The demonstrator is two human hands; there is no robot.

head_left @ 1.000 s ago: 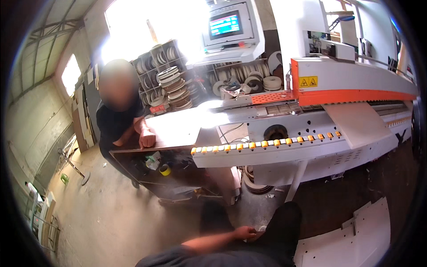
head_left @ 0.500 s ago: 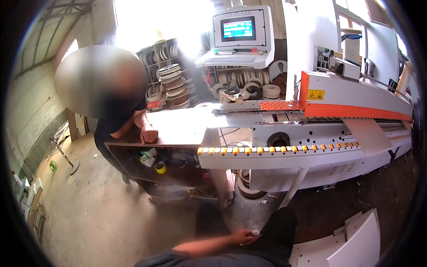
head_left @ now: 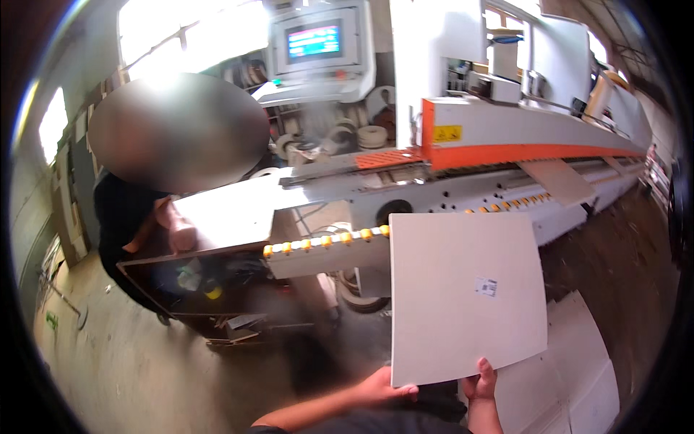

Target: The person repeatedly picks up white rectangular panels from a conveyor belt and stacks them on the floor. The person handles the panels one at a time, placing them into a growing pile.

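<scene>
A pale rectangular panel (head_left: pixel 463 289) with a small printed label (head_left: pixel 486 287) is held up in front of me, tilted so its broad face shows. My left hand (head_left: pixel 384 388) grips its near left corner, the thumb lying at the lower edge. Farther right along that edge, my right hand (head_left: pixel 481 381) holds the panel with the thumb on the face and the other fingers behind it. More pale panels (head_left: pixel 571 362) lie low at the right, partly covered by the held one.
Ahead stretches a long white and orange machine (head_left: pixel 535 134) with a row of yellow rollers (head_left: pixel 325 241) and a control screen (head_left: pixel 314 42). A board (head_left: pixel 560 181) sticks out from it. At left, another person (head_left: pixel 119 224) leans on a worktable (head_left: pixel 224 217). Tape rolls (head_left: pixel 372 136) stand behind.
The panel has come up into both my hands; before, my left hand lay near my lap and my right was out of sight. My view has swung right.
</scene>
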